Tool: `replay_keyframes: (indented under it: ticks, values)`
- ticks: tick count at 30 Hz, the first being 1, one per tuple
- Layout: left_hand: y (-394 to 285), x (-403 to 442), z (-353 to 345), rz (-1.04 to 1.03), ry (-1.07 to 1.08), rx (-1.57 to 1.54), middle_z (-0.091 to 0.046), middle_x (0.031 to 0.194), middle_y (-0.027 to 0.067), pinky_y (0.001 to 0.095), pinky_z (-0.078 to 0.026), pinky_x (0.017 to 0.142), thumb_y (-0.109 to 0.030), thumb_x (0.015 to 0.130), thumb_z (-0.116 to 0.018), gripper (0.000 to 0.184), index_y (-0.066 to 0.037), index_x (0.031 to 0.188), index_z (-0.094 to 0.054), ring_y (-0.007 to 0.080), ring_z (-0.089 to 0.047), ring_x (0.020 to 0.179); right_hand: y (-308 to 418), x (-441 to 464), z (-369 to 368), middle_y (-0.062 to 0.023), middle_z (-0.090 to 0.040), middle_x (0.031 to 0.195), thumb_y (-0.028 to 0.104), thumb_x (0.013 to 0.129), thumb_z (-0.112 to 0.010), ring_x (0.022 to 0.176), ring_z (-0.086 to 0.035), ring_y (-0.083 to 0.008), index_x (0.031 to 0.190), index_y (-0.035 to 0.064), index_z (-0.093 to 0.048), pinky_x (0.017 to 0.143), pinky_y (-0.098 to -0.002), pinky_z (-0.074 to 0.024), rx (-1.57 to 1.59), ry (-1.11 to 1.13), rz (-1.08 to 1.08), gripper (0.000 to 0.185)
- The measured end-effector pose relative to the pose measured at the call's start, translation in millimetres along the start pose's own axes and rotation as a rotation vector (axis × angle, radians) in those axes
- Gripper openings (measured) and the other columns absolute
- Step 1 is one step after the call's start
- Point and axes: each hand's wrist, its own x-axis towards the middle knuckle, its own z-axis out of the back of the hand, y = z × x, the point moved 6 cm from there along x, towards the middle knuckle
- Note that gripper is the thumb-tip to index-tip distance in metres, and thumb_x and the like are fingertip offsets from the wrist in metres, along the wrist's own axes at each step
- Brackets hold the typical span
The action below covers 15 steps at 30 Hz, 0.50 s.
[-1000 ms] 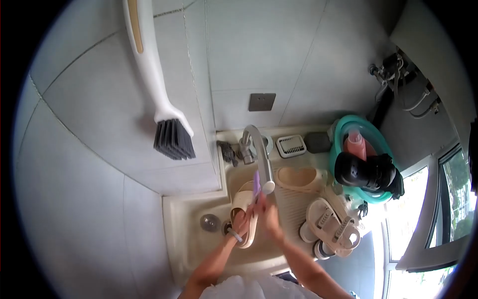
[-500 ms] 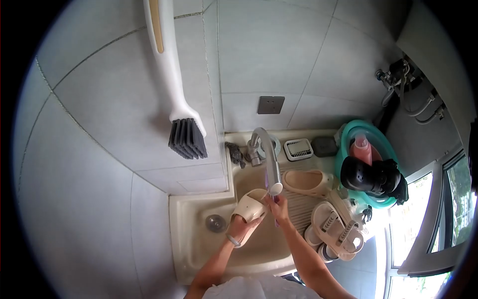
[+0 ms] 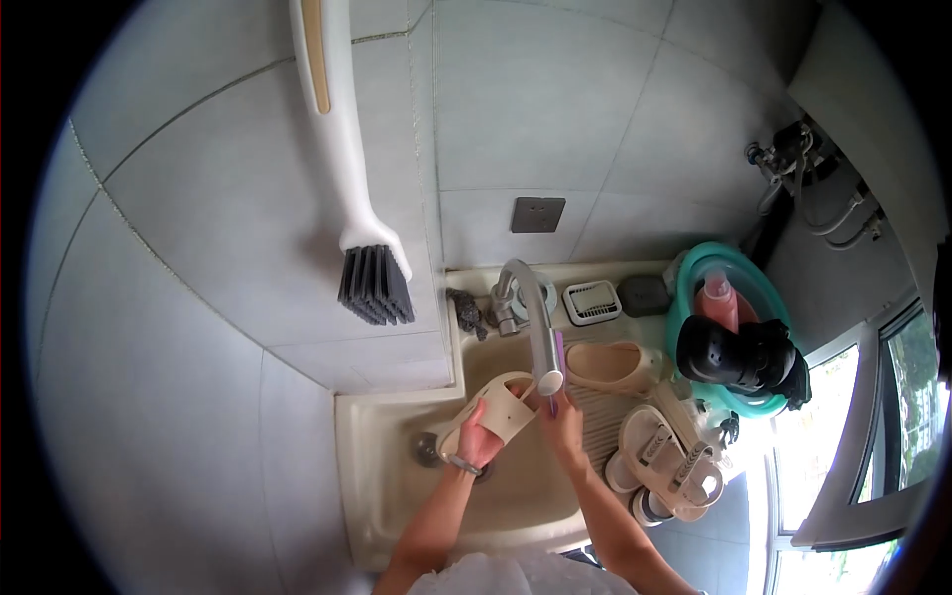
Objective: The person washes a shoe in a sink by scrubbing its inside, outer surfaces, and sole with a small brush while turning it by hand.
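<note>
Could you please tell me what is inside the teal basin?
A pink bottle shows in the teal basin, and a black object lies across its near part, overlapping the rim. The bottle's lower end and whatever lies beneath the black object are covered.

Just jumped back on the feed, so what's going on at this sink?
A person is handling a cream slipper over the sink. Their left hand holds the slipper at a tilt, while the right hand, close to it, grips a slim purple item, partly hidden behind the tap. Whether water is running is hard to tell. To the right, a beige clog lies on the ribbed drainboard, with a strapped sandal nearer the person.
</note>
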Motion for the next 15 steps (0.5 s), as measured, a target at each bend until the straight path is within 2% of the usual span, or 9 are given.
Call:
replay_keyframes:
  ticks: [1,3,6,8,11,12,13,15]
  values:
    - [3.0,3.7,-1.0,0.004,0.004,-0.003,-0.045,0.138,0.0133,0.0432,-0.033,0.109,-0.042,0.098,-0.038,0.059,-0.003,0.141,-0.031,0.0284,-0.041,0.129,16.5,-11.7,16.1,-0.0157,-0.06,0.085,0.002,0.084,-0.057,0.065,-0.06,-0.0277,0.128,0.0138,-0.051,0.06,-0.0352,-0.0481,-0.025,-0.068,-0.016,0.046]
    - [6.9,8.7,0.3,-0.048,-0.001,-0.007,-0.046,0.138,0.011,0.041,-0.033,0.109,-0.045,0.097,-0.04,0.059,-0.006,0.14,-0.034,0.0258,-0.043,0.128,27.8,-38.2,27.5,-0.0163,-0.057,0.072,0.007,0.085,-0.056,0.06,-0.059,-0.03,0.12,0.0109,-0.06,0.055,-0.0352,-0.0454,0.018,-0.037,-0.065,0.035]
    - [23.4,18.5,29.4,-0.051,-0.119,-0.061,-0.053,0.13,0.006,0.0382,-0.036,0.106,-0.052,0.096,-0.039,0.059,-0.008,0.135,-0.042,0.0226,-0.048,0.122,27.9,-75.7,6.1,-0.0214,-0.058,0.074,0.007,0.087,-0.054,0.068,-0.062,-0.0372,0.125,0.0154,-0.058,0.057,-0.0387,-0.0466,0.085,0.157,-0.047,0.04]
    - [38.2,18.4,47.2,0.003,-0.208,0.097,-0.058,0.12,0.0037,0.0374,-0.037,0.103,-0.056,0.095,-0.036,0.06,-0.009,0.132,-0.045,0.0217,-0.052,0.115,36.7,-80.4,-7.8,-0.0257,-0.057,0.075,0.009,0.088,-0.053,0.07,-0.063,-0.0396,0.124,0.016,-0.059,0.059,-0.0405,-0.0471,0.066,0.209,-0.008,0.037]
    - [44.8,15.9,29.5,0.024,-0.107,-0.045,-0.056,0.122,0.0062,0.0377,-0.037,0.103,-0.058,0.095,-0.034,0.064,-0.007,0.132,-0.044,0.0218,-0.05,0.116,4.8,-48.2,-31.3,-0.0265,-0.06,0.076,0.018,0.091,-0.051,0.075,-0.059,-0.0456,0.127,0.0198,-0.056,0.06,-0.0493,-0.047,0.05,0.178,-0.163,0.036]
    - [45.1,14.4,21.2,0.025,-0.056,-0.116,-0.054,0.123,0.0075,0.0379,-0.037,0.103,-0.06,0.094,-0.034,0.066,-0.006,0.132,-0.043,0.0218,-0.05,0.117,0.8,-45.7,-34.2,-0.027,-0.06,0.076,0.018,0.091,-0.051,0.076,-0.059,-0.0458,0.126,0.0191,-0.056,0.06,-0.0494,-0.0471,0.06,0.166,-0.178,0.036]
    - [45.8,11.2,19.3,0.012,-0.107,-0.037,-0.05,0.129,0.0087,0.0378,-0.035,0.105,-0.061,0.094,-0.033,0.069,-0.005,0.134,-0.041,0.0226,-0.047,0.12,-2.4,-43.1,-36.7,-0.0275,-0.06,0.076,0.018,0.091,-0.051,0.076,-0.059,-0.046,0.126,0.0184,-0.057,0.061,-0.0495,-0.0472,0.07,0.153,-0.193,0.035]
    - [41.5,5.7,20.8,0.002,-0.112,-0.034,-0.052,0.128,0.0094,0.0386,-0.037,0.104,-0.062,0.093,-0.033,0.07,-0.005,0.133,-0.041,0.0236,-0.049,0.118,6.9,-46.9,-32.7,-0.0279,-0.059,0.076,0.019,0.091,-0.052,0.076,-0.059,-0.0461,0.125,0.0177,-0.057,0.061,-0.0494,-0.0474,0.083,0.159,-0.242,0.035]
